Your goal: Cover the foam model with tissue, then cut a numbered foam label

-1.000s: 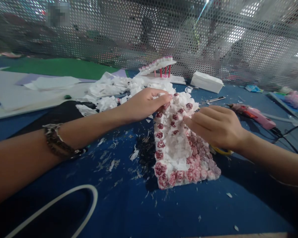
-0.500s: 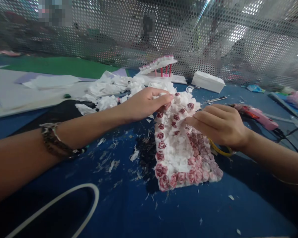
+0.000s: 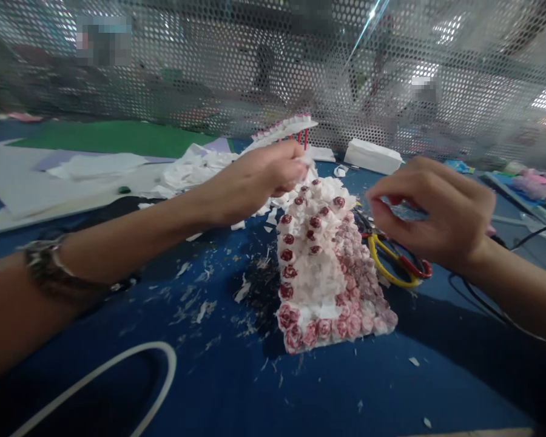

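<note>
A board covered with pink and dark red paper roses [image 3: 287, 315] and crumpled white tissue lies on the blue table. Over its far end my left hand [image 3: 277, 173] is closed, with a piece of white tissue paper [image 3: 309, 167] at its fingertips. To the right of the board, my right hand [image 3: 437, 209] hangs in the air. Its thumb and index finger curl together in a pinch; anything between the tips is too small to make out. Scissors with yellow and red handles [image 3: 394, 267] lie below that hand, beside the board.
Behind the left hand is a heap of torn white tissue [image 3: 195, 167]. A small model with red posts and a sloped roof [image 3: 286, 126] stands at the back near a perforated metal screen [image 3: 209, 73]. A white box [image 3: 373, 156], green sheet [image 3: 118, 135] and white cable [image 3: 170, 364] are around.
My right hand has lifted off the board and moved right and up, uncovering the scissors. My left hand has risen slightly from the tissue, its fingers now more curled.
</note>
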Demonstrator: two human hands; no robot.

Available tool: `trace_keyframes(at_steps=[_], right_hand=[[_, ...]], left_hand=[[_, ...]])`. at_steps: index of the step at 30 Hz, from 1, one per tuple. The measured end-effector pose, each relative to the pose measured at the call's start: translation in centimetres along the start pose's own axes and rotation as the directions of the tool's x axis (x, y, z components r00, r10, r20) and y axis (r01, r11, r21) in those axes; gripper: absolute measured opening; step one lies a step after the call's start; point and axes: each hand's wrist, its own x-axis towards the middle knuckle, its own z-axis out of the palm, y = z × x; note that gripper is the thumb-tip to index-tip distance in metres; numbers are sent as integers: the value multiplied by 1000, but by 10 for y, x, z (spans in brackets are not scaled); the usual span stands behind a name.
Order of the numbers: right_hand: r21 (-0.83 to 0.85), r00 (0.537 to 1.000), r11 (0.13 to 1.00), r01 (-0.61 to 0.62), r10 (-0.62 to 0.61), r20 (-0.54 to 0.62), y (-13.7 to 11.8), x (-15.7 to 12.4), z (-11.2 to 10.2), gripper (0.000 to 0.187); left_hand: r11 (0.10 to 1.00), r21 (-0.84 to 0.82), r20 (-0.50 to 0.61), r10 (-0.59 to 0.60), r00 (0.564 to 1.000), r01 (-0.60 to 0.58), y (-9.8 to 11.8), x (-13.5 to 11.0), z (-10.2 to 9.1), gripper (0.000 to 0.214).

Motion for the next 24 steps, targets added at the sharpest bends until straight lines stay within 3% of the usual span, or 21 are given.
trace_keyframes(at_steps=[2,5,9,15,18,20,24], right_hand=[[84,996,993,-89,91,-21,-7,3,-2,8],[224,995,971,-88,95,-20,-19,7,-1,21],[272,995,957,-98,103,-6,-28,8,-2,13],[99,998,994,-48,52,-35,-30,11,-13,16],[13,993,993,-118,117,9,-34,17,-20,13],[-25,986,986,-167,168,18,-35,19,-22,13],[18,996,996,-82,82,24,-34,18,-20,18]], left_hand=[[996,23,100,87,991,-90,14,-7,0,20],[990,17,253,129,959,-137,29,-16,5,21],[983,4,345,172,923,-185,32,-22,13,20],[984,-27,261,175,949,-174,41,-32,22,19],[976,-10,183,217,959,-219,50,-35,22,25],[962,83,130,248,960,-259,53,-35,19,24],[900,311,78,297,952,-306,53,-32,15,16]])
